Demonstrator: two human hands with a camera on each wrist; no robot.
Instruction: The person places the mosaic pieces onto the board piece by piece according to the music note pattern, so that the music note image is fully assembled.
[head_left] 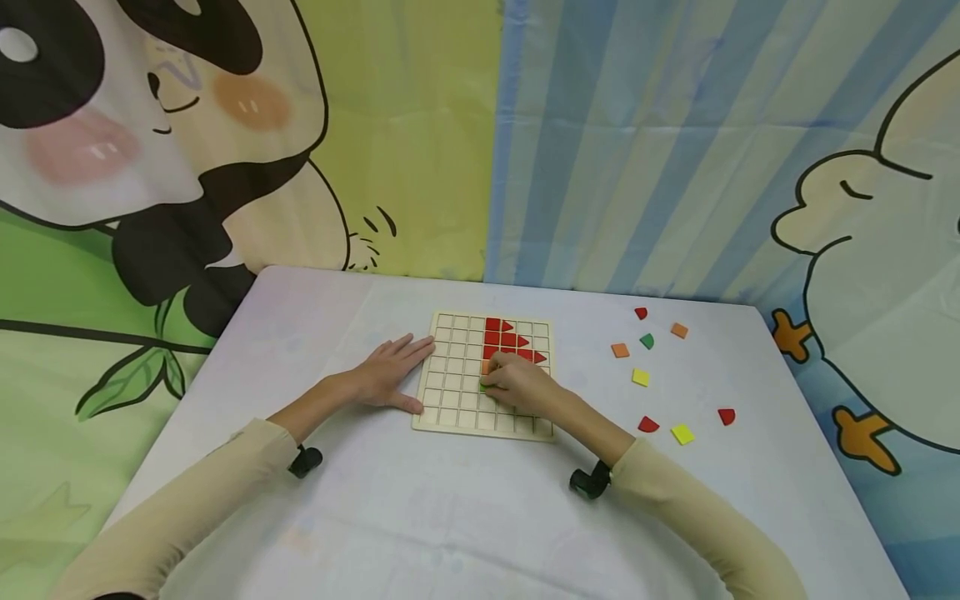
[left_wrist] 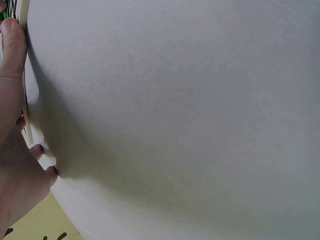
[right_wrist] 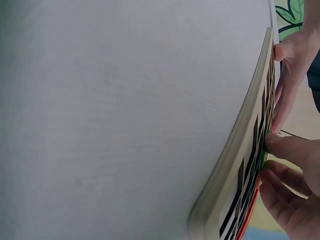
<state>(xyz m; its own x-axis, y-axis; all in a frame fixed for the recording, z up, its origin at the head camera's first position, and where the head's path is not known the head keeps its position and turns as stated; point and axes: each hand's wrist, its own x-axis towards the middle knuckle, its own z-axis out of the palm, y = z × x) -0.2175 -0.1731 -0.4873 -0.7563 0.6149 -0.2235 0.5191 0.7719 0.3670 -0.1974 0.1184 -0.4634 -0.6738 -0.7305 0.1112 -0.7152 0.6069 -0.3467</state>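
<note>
A light wooden grid board (head_left: 450,392) lies on the table in the head view. My left hand (head_left: 386,377) rests at its left edge, fingers spread and straight, thumb near the lower left corner. Over the middle of the board, my right hand (head_left: 525,385) pinches a small green piece (right_wrist: 264,154) between thumb and fingers, low against the grid. Three rows of red pieces (head_left: 501,339), with pointed right ends, sit in the upper squares. Below them, an orange piece (head_left: 486,367) is partly hidden by my right hand.
Loose pieces lie on the white table (head_left: 360,517) right of the board: several red ones, such as a rounded red piece (head_left: 648,425), orange squares (head_left: 619,351), yellow squares (head_left: 682,434) and a green piece (head_left: 647,341). A printed cloth backdrop (head_left: 420,150) hangs behind.
</note>
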